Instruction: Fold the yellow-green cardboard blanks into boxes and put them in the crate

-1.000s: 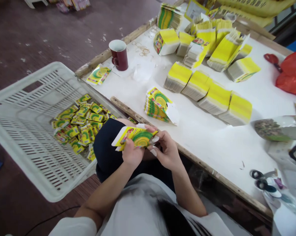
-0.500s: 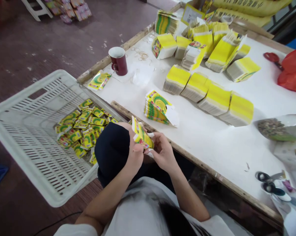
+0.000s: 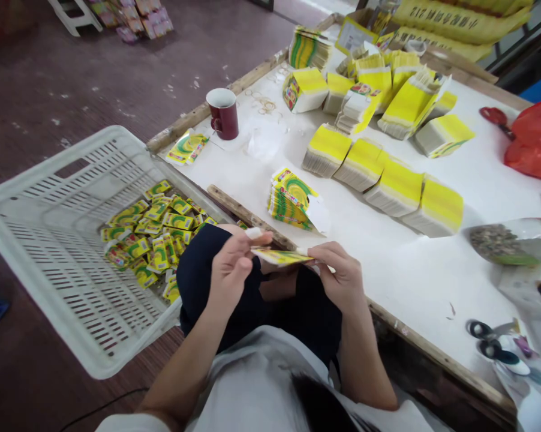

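Observation:
A flat yellow-and-green printed carton (image 3: 282,257) is stretched between my hands above my lap, seen nearly edge-on. My right hand (image 3: 341,275) pinches its right end between thumb and fingers. At the left end is my left hand (image 3: 231,264), thumb and forefinger apart; whether it touches the carton I cannot tell. White wraps cover some fingertips. Just beyond, on the table, lies a fanned pile of similar cartons (image 3: 292,201). To my left a white slotted basket (image 3: 41,240) holds many small yellow-green packets (image 3: 160,252).
A wooden strip edges the white table (image 3: 414,288). On it stand a maroon mug (image 3: 223,114), a row of yellow carton stacks (image 3: 364,162) and more bundles behind. To the right are scissors (image 3: 490,339), a red plastic bag (image 3: 534,141) and a clear bag of dark bits (image 3: 499,243).
My hands have moved apart, the right one to the right and the left one slightly left. The carton, earlier upright and bent between them, now spans flat from hand to hand.

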`<act>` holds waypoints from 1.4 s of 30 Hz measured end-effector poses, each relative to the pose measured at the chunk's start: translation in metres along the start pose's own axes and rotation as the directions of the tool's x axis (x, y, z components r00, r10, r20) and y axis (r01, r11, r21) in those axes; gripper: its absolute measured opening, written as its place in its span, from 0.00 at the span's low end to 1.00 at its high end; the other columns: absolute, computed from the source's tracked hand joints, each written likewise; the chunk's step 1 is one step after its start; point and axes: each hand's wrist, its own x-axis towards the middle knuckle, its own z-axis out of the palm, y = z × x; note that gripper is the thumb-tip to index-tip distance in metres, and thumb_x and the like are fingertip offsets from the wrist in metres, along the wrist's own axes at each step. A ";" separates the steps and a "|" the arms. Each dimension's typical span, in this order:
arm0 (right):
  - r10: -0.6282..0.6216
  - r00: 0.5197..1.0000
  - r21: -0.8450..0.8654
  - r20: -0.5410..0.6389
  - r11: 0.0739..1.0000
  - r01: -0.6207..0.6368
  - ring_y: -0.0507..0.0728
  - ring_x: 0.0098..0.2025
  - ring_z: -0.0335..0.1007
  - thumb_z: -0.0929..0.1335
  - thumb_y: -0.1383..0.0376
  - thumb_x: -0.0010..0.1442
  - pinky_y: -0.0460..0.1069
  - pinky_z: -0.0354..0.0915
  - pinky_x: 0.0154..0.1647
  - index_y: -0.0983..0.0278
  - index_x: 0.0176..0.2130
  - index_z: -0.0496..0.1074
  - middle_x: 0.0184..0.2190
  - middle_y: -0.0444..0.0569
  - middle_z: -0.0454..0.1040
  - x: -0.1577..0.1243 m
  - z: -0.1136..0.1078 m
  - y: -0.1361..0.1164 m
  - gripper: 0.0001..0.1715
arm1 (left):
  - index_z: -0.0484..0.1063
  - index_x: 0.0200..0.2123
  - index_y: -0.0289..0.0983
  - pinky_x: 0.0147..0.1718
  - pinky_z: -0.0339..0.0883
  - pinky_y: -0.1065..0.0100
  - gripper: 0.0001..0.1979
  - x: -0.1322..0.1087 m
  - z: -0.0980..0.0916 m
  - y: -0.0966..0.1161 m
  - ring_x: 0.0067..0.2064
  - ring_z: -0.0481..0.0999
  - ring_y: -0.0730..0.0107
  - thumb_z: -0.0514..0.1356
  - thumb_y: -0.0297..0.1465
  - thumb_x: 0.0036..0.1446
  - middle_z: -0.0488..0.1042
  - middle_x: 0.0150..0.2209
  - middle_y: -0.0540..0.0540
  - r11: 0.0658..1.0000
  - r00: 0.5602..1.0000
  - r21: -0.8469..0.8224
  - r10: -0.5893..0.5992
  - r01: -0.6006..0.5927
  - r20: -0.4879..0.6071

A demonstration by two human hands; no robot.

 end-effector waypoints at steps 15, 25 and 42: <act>0.420 0.907 0.539 0.022 0.759 -0.364 0.68 0.63 0.69 0.67 0.46 0.64 0.65 0.69 0.62 0.57 0.64 0.64 0.60 0.58 0.72 -0.017 0.029 -0.010 0.35 | 0.58 0.61 0.40 0.47 0.77 0.55 0.37 -0.014 0.027 -0.005 0.51 0.81 0.51 0.70 0.38 0.52 0.77 0.51 0.39 0.578 0.945 0.792 -0.102 -0.196 0.309; 0.371 0.830 0.652 0.416 0.515 -0.557 0.66 0.60 0.72 0.71 0.44 0.60 0.63 0.68 0.63 0.57 0.62 0.69 0.58 0.53 0.76 -0.021 0.030 -0.003 0.38 | 0.58 0.57 0.43 0.40 0.77 0.58 0.31 -0.017 0.027 -0.005 0.50 0.80 0.51 0.68 0.32 0.53 0.73 0.52 0.39 0.608 0.857 0.694 -0.040 -0.387 0.513; 0.113 0.962 0.158 0.248 0.975 -0.155 0.63 0.72 0.57 0.62 0.61 0.72 0.58 0.60 0.70 0.55 0.74 0.46 0.72 0.52 0.57 -0.024 0.029 -0.017 0.37 | 0.51 0.57 0.41 0.31 0.73 0.60 0.31 -0.014 0.026 -0.028 0.38 0.80 0.55 0.61 0.30 0.52 0.74 0.41 0.43 0.569 0.894 0.775 -0.145 -0.276 0.425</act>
